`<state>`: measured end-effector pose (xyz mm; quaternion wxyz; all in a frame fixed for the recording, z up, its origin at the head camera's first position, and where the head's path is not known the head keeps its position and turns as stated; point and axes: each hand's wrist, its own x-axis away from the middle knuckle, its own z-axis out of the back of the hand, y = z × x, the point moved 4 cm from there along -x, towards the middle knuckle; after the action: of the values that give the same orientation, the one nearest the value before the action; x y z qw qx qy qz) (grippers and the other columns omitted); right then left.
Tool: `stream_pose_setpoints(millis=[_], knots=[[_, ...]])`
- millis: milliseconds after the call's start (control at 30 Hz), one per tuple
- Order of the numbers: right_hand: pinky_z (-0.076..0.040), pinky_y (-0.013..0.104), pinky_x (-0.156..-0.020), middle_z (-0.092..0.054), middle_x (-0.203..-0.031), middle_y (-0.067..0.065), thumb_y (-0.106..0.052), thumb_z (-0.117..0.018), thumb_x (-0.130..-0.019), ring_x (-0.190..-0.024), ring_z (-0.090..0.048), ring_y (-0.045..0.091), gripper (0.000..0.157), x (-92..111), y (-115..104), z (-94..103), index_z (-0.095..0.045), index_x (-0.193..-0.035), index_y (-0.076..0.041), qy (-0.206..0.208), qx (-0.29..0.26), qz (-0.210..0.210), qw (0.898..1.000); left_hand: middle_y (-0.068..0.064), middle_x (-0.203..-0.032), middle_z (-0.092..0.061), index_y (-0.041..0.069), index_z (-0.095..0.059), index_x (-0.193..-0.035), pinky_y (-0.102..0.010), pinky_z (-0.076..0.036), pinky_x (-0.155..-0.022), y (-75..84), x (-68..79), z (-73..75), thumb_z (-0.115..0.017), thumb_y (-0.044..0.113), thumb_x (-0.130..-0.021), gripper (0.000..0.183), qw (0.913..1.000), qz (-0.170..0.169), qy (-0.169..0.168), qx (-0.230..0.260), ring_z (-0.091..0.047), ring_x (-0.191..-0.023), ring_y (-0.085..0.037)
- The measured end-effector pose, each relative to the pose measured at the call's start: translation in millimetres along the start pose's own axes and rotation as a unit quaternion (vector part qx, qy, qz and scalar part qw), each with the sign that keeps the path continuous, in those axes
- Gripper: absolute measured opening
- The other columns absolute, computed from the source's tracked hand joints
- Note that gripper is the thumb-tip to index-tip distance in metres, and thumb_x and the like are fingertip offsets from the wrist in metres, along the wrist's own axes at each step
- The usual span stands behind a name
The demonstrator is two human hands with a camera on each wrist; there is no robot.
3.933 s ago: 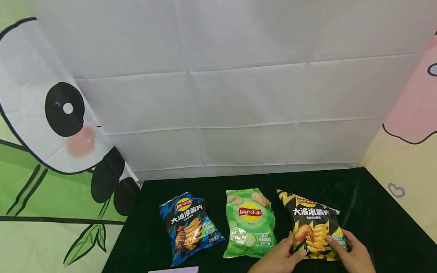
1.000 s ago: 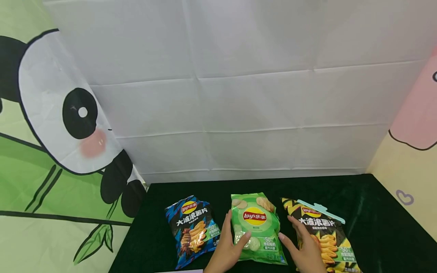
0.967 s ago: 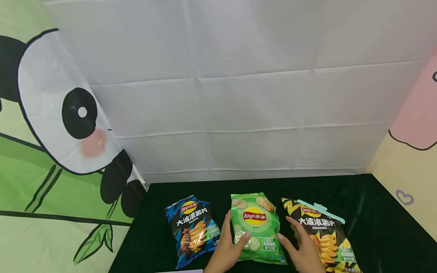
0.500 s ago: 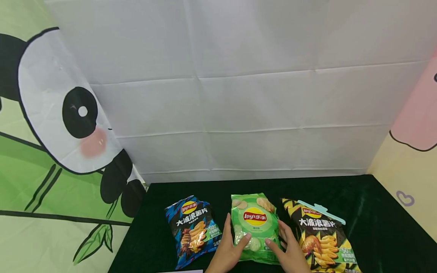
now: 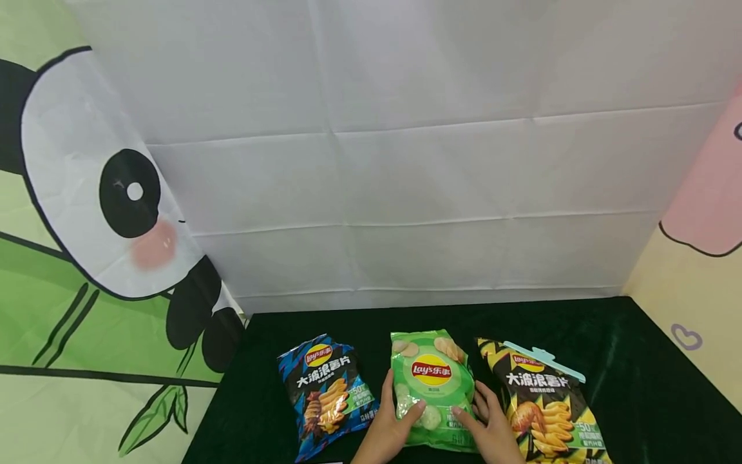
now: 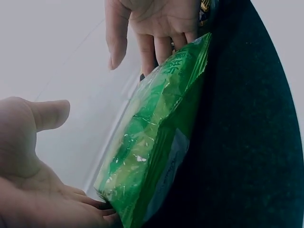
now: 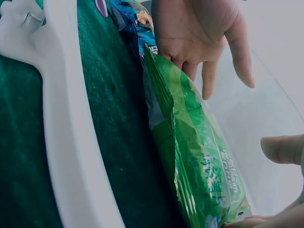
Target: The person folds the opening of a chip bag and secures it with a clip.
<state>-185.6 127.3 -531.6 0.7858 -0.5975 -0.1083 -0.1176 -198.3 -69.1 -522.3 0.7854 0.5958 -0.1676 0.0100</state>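
Note:
A green Lay's chip bag [image 5: 431, 390] lies face up in the middle of the dark green cloth. My left hand [image 5: 384, 426] is along its left side and my right hand [image 5: 491, 426] along its right. In the left wrist view, my left fingers [image 6: 90, 204] touch the side of the bag [image 6: 137, 147], with the thumb raised clear. The right wrist view has the right thumb [image 7: 282, 149] held away from the bag too. A light blue bag clip [image 5: 545, 358] spans the top of the black-and-yellow chip bag [image 5: 539, 399] to the right.
A blue-and-black chip bag [image 5: 327, 393] lies to the left. Close to the right wrist camera is a long white plastic clip [image 7: 71, 104]; a lavender piece [image 7: 101, 6] shows beyond it. Behind the table [image 5: 626, 348] hangs a white cloth [image 5: 417, 167].
Both hands have moved left from the black-and-yellow bag to the green bag. In the last second the right hand came in against its right side. The light blue clip now shows fully.

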Motion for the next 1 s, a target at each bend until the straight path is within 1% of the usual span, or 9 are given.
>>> stream_pose_setpoints(millis=[100, 200, 367, 467, 500, 633, 700, 800, 1000], knots=[[-0.044, 0.055, -0.098, -0.024, -0.149, 0.034, -0.047, -0.063, -0.087, -0.134, -0.034, 0.049, 0.093, 0.9, 3.8, 0.8, -0.011, -0.149, 0.0, 0.0, -0.014, -0.008, 1.0, -0.028, -0.156, -0.004, 0.014, 0.007, -0.152, -0.07, -0.018, -0.107, -0.8, 2.2, -1.8, -0.058, 0.048, -0.09, 0.096, 0.9997, -0.012, -0.02, 0.012, -0.012, -0.14, -0.054], [-0.043, 0.055, -0.099, -0.025, -0.148, 0.035, -0.046, -0.062, -0.088, -0.133, -0.034, 0.05, 0.092, 1.9, 5.0, 2.1, -0.011, -0.149, 0.0, 0.004, -0.023, -0.009, 1.0, -0.029, -0.156, -0.005, 0.013, 0.01, -0.152, -0.069, -0.018, -0.108, 2.3, 5.3, -2.9, -0.057, 0.046, -0.092, 0.096, 0.9988, -0.026, -0.035, 0.024, -0.012, -0.14, -0.053], [-0.043, 0.055, -0.1, -0.031, -0.146, 0.034, -0.049, -0.062, -0.087, -0.132, -0.037, 0.049, 0.093, 1.9, 0.3, 3.0, -0.012, -0.15, -0.002, 0.008, -0.024, -0.016, 1.0, -0.029, -0.155, -0.008, 0.013, 0.01, -0.152, -0.069, -0.023, -0.106, 10.4, 12.4, -0.9, -0.056, 0.046, -0.092, 0.095, 0.9987, -0.028, -0.032, 0.028, -0.017, -0.138, -0.054], [-0.045, 0.054, -0.098, -0.035, -0.145, 0.033, -0.049, -0.062, -0.087, -0.13, -0.041, 0.047, 0.092, 3.6, -3.2, 3.7, -0.013, -0.15, -0.004, 0.014, -0.025, -0.014, 1.0, -0.028, -0.154, -0.013, 0.014, 0.011, -0.152, -0.065, -0.03, -0.105, 13.9, 17.1, 0.0, -0.056, 0.046, -0.092, 0.095, 0.998, -0.028, -0.041, 0.039, -0.027, -0.136, -0.051], [-0.045, 0.053, -0.097, -0.037, -0.144, 0.033, -0.048, -0.062, -0.087, -0.13, -0.042, 0.047, 0.092, 4.5, -4.0, 3.9, -0.013, -0.15, -0.004, 0.015, -0.027, -0.011, 0.999, -0.028, -0.154, -0.013, 0.015, 0.011, -0.152, -0.065, -0.03, -0.105, 14.9, 18.7, 0.5, -0.056, 0.045, -0.092, 0.095, 0.9979, -0.031, -0.043, 0.038, -0.028, -0.136, -0.051], [-0.047, 0.051, -0.095, -0.042, -0.141, 0.032, -0.048, -0.062, -0.087, -0.127, -0.047, 0.044, 0.091, 6.6, -7.4, 5.8, -0.014, -0.15, -0.004, 0.02, -0.03, -0.006, 0.999, -0.027, -0.155, -0.01, 0.016, 0.012, -0.151, -0.062, -0.034, -0.104, 18.8, 26.0, 2.1, -0.055, 0.043, -0.093, 0.093, 0.9966, -0.048, -0.048, 0.046, -0.027, -0.137, -0.049], [-0.048, 0.05, -0.094, -0.045, -0.139, 0.031, -0.047, -0.062, -0.088, -0.125, -0.049, 0.043, 0.089, 7.6, -8.4, 6.9, -0.014, -0.15, -0.004, 0.02, -0.029, -0.004, 0.999, -0.027, -0.156, -0.006, 0.014, 0.013, -0.151, -0.062, -0.034, -0.104, 19.4, 29.0, 3.5, -0.054, 0.042, -0.094, 0.092, 0.9965, -0.057, -0.047, 0.04, -0.022, -0.138, -0.051], [-0.049, 0.048, -0.092, -0.049, -0.136, 0.03, -0.044, -0.062, -0.089, -0.121, -0.054, 0.04, 0.086, 10.2, -9.1, 9.0, -0.016, -0.149, -0.004, 0.02, -0.026, 0.004, 0.999, -0.029, -0.155, -0.008, 0.012, 0.014, -0.151, -0.061, -0.036, -0.104, 19.8, 32.0, 5.7, -0.054, 0.04, -0.095, 0.092, 0.9951, -0.061, -0.055, 0.055, -0.023, -0.138, -0.051], [-0.054, 0.04, -0.083, -0.058, -0.127, 0.025, -0.036, -0.064, -0.089, -0.106, -0.064, 0.028, 0.075, 16.2, -12.1, 12.7, -0.025, -0.145, -0.005, 0.026, -0.048, 0.026, 0.998, -0.037, -0.149, -0.019, 0.008, 0.014, -0.15, -0.058, -0.042, -0.099, 19.7, 39.4, 14.1, -0.052, 0.038, -0.096, 0.09, 0.9941, -0.055, -0.058, 0.073, -0.039, -0.13, -0.05]])
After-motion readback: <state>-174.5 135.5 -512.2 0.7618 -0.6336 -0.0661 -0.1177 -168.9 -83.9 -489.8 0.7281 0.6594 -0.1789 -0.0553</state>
